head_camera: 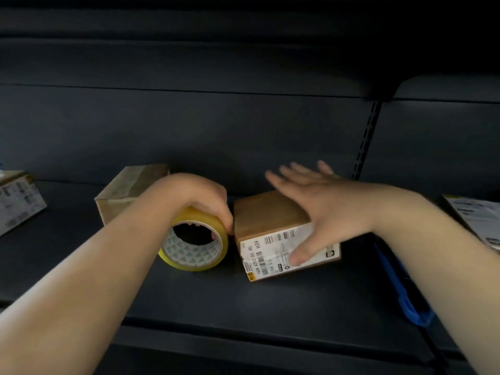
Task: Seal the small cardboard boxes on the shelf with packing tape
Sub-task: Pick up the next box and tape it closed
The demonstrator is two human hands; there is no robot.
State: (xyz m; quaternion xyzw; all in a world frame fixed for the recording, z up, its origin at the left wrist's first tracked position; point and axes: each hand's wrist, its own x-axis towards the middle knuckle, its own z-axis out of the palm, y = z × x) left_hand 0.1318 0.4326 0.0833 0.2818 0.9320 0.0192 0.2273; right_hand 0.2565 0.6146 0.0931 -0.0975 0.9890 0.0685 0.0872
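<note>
On the dark shelf (pixel 189 293), two bare hands at work. Left hand (pixel 194 197) curled over the top of a yellow roll of packing tape (pixel 194 243), gripping it, roll standing on edge with its open core facing the camera, patterned inner ring visible. Just right of that hand, touching or nearly touching the roll, a small cardboard box (pixel 267 220) with a white shipping label (pixel 273 253) wrapped over its near edge. Right hand (pixel 322 209) spread flat over the top of this box, fingers straight and fanned out toward the back panel, thumb pressed down on the label; nothing clutched. Behind the left hand and wrist, partly hidden by them, a second small cardboard box (pixel 127 190), plain brown. Far out beyond the left forearm, at the frame edge, a third box (pixel 19 201) carrying printed labels. Beyond the right forearm, a white printed package (pixel 479 215), partly cut off, and under that forearm a blue object (pixel 405 299), too blurred to identify.
</note>
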